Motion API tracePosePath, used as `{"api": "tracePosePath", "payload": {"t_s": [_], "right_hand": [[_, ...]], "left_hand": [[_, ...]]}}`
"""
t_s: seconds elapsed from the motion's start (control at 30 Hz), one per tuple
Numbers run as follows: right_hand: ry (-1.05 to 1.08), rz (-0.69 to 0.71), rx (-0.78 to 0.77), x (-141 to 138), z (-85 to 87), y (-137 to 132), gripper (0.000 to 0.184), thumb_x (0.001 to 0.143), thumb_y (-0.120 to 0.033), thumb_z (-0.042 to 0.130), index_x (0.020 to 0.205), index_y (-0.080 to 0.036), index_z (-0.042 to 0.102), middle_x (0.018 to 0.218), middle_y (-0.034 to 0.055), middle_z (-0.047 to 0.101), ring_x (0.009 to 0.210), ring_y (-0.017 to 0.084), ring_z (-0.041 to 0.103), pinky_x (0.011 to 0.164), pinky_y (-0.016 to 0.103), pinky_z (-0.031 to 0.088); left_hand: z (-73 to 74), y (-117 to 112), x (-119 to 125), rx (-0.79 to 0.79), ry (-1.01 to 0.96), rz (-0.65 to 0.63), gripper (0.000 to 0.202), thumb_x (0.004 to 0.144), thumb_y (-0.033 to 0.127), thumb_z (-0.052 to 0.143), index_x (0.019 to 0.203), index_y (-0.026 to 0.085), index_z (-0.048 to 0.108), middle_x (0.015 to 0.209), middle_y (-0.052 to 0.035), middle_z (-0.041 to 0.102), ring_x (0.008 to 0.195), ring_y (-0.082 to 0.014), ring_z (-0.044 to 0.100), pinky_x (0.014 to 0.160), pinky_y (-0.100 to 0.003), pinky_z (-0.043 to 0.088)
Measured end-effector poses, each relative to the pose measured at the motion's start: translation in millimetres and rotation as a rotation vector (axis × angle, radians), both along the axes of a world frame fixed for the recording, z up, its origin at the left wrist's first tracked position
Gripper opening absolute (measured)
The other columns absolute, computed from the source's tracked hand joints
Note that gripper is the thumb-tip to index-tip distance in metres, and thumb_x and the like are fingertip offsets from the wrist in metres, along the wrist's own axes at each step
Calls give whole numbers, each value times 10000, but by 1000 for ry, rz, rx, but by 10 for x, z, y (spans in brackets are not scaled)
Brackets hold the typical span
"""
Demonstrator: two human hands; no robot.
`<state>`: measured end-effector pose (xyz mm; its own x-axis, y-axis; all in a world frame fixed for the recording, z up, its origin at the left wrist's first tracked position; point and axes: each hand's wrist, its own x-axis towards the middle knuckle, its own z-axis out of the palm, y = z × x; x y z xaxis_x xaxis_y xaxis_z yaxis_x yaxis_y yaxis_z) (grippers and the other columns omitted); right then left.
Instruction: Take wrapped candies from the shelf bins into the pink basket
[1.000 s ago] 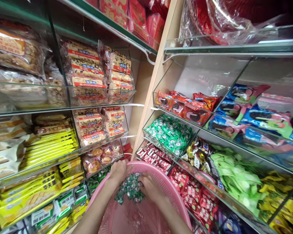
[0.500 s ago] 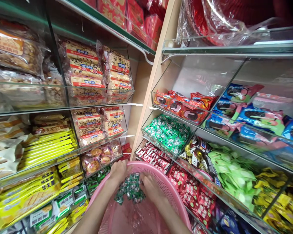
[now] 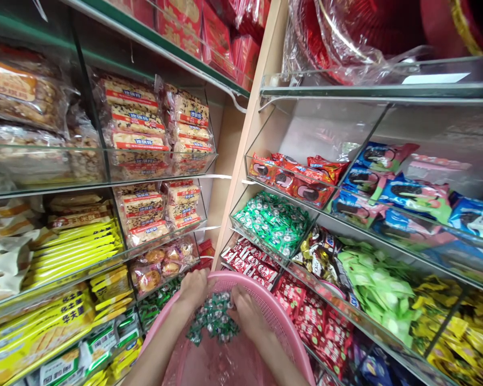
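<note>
A pink plastic basket with a perforated wall sits low in front of me. My left hand is closed over its far rim, with the fingertips hidden behind the edge. Inside the basket lies a pile of green-wrapped candies. My right hand reaches in at the right side of that pile, its fingers curled against the candies; the hand itself hides most of what they grip.
Ahead right, green candies fill a clear bin above red-wrapped sweets. Packaged biscuits fill the left shelves. A wooden upright divides the shelving, and clear bin fronts edge each shelf. Light green packets lie right.
The view has shifted slightly, so the shelves sit a little lower and further left. Both hands keep nearly the same place at the basket.
</note>
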<state>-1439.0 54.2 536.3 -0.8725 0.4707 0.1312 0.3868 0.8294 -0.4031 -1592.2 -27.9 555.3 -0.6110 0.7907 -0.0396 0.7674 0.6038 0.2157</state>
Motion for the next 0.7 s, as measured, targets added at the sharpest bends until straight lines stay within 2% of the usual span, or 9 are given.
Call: {"api": "tracePosePath", "payload": {"t_s": [0.07,0.13,0.2,0.3,0.4,0.47,0.6,0.7], "right_hand": [[11,0,1,-12,89,-17,154,730,-109,564,850,-198,528,894,38,593,828,192,567,687,277,433],[60,0,13,-30,259,-26,83,778,-177,557,845,-203,516,895,37,587,816,183,567,676,268,427],[142,10,42,-46,506,-11,35,835,-239,505,839,-205,508,881,34,577,785,170,565,668,261,419],[270,41,111,-52,952,85,123,888,-289,424,860,-206,511,868,28,571,766,157,558,692,259,409],[337,40,225,-41,1358,268,141,897,-275,405,886,-201,524,887,36,585,817,161,553,739,265,401],[281,-34,341,-40,1548,416,125,884,-220,416,898,-192,537,906,52,599,857,174,549,748,272,394],[-51,-220,513,-77,1704,697,161,808,-114,481,926,-174,572,916,102,629,903,215,559,706,284,382],[-238,-261,495,-127,1694,847,178,759,-105,535,910,-176,598,906,119,644,910,234,577,676,284,374]], "left_hand": [[14,-1,-6,9,-8,7,392,880,453,344,970,168,598,947,-133,664,923,-271,619,759,-344,455],[35,-13,-17,19,-21,20,394,880,458,337,948,174,602,934,-128,669,919,-268,621,757,-343,455],[53,-33,-31,30,-31,40,400,879,467,333,938,179,605,925,-126,672,923,-266,620,766,-345,452],[57,-71,-61,43,-49,75,397,873,478,342,961,192,602,938,-122,670,937,-267,615,774,-350,450],[44,-108,-89,46,-57,101,397,870,478,342,990,202,601,963,-122,664,945,-268,611,781,-357,450],[44,-129,-100,47,-49,120,410,871,485,332,1002,204,601,967,-122,660,944,-270,610,784,-359,450],[72,-154,-94,39,-30,126,438,877,499,301,985,201,603,961,-120,656,942,-262,607,783,-347,448],[95,-154,-81,51,-33,125,450,881,504,284,968,202,606,948,-117,659,935,-256,609,776,-341,446]]}}
